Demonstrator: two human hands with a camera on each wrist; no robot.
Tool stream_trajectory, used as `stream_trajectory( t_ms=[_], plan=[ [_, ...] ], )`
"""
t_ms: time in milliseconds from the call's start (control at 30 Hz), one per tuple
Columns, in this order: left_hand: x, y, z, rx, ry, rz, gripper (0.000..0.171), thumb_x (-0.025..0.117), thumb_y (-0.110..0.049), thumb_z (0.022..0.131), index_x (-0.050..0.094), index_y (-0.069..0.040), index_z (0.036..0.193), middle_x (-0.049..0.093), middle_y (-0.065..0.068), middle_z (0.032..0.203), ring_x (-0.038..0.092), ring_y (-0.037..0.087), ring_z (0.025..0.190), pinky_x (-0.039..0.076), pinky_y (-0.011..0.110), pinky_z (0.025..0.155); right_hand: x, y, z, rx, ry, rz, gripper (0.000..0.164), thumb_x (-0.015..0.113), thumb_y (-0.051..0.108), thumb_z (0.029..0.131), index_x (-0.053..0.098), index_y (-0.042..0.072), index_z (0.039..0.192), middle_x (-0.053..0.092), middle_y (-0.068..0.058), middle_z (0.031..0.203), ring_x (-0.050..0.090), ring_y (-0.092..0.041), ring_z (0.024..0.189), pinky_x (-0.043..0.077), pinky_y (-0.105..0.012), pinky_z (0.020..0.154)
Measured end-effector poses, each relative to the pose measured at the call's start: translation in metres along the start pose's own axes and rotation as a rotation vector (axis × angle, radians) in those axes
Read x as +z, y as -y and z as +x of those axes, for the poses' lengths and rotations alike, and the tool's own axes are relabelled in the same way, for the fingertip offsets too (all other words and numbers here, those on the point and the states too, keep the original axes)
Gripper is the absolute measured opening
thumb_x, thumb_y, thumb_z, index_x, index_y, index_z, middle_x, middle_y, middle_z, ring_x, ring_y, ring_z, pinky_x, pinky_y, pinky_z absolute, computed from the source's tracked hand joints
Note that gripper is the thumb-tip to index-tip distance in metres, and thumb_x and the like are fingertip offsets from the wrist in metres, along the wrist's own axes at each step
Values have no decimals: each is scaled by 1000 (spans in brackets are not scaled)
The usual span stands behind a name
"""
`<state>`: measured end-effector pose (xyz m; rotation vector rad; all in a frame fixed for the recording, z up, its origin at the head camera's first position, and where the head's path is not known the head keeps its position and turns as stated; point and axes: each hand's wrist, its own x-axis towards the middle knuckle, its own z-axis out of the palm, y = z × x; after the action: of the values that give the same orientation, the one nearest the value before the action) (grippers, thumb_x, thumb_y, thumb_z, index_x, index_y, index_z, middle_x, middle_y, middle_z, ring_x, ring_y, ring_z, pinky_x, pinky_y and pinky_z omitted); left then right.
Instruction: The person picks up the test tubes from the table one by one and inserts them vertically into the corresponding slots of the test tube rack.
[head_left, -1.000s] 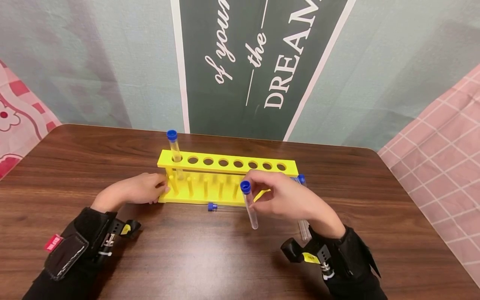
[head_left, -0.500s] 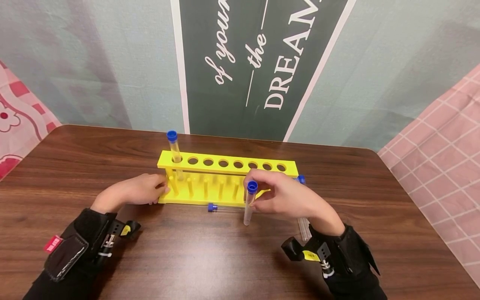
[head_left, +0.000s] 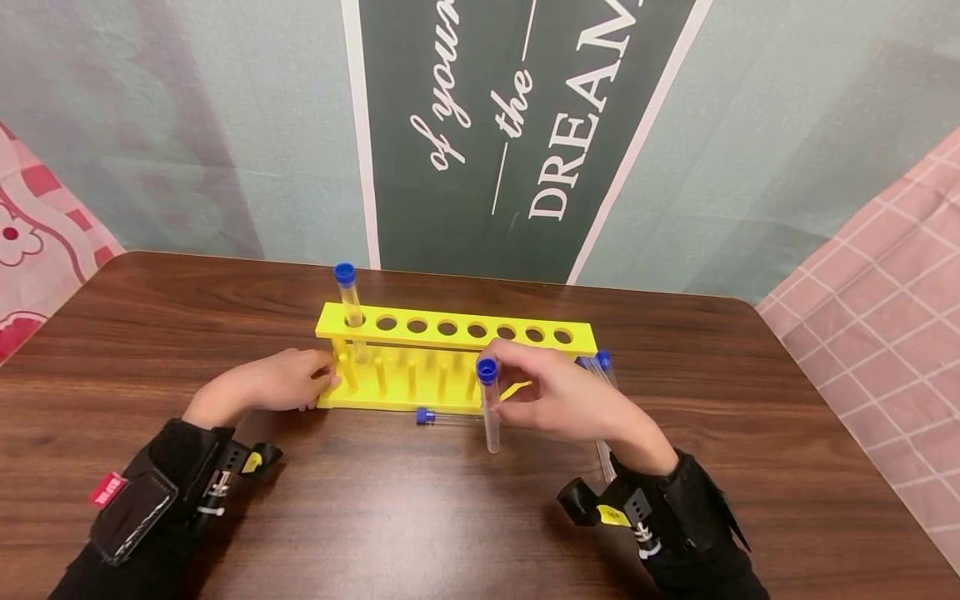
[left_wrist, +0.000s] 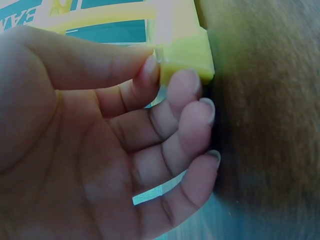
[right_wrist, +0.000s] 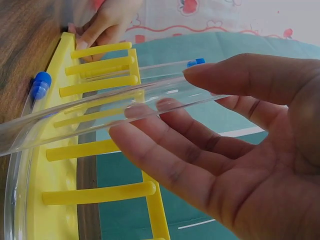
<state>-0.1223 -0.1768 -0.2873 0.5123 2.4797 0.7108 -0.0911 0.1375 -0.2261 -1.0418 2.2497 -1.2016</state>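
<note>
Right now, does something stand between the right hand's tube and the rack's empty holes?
No loose thing visibly does. The right hand holds the tube in front of the rack, so it may only need lifting over the top plate.

Black sleeves [head_left: 701, 571] and cuffs [head_left: 183, 450]; red tag [head_left: 107, 490]; black wrist cameras [head_left: 580, 502], yellow labels [head_left: 613, 516]

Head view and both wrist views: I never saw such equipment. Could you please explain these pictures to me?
This is a person, not a robot. One camera, worn on the head, looks down at the brown wood-grain table; small black cameras on the wrists show the work up close. The bare right hand holds a clear, blue-capped cylindrical tube before a yellow round-holed rack. The bare left hand grips the rack's left end. A similar tube stands in the leftmost hole; another tube lies in front. More tubes, at the right, are partly hidden.
</note>
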Motion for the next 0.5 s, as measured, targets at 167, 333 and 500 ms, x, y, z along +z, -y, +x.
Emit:
stream_trajectory(
  t_ms=[167,333,500],
  plan=[
    [0,0,0,-2,2,0,16,45,-11,95,50,-4,81,49,3,64,44,14,55,38,28,53,1,0,1,-5,-13,-9,26,61,-10,80,49,3,98,51,-5,86,58,-17,87,51,-28,73],
    [0,0,0,1,0,2,16,45,-11,95,50,-5,81,49,3,64,44,14,55,38,28,53,2,0,1,8,-20,-28,26,63,-8,79,50,5,98,52,-5,87,58,-17,88,51,-27,73],
    [1,1,0,6,-6,3,17,45,-11,95,49,-5,80,49,3,63,44,14,55,37,28,53,3,-1,1,5,-25,-29,26,63,-8,80,50,5,99,53,-5,87,59,-17,88,51,-28,73]
  ],
)
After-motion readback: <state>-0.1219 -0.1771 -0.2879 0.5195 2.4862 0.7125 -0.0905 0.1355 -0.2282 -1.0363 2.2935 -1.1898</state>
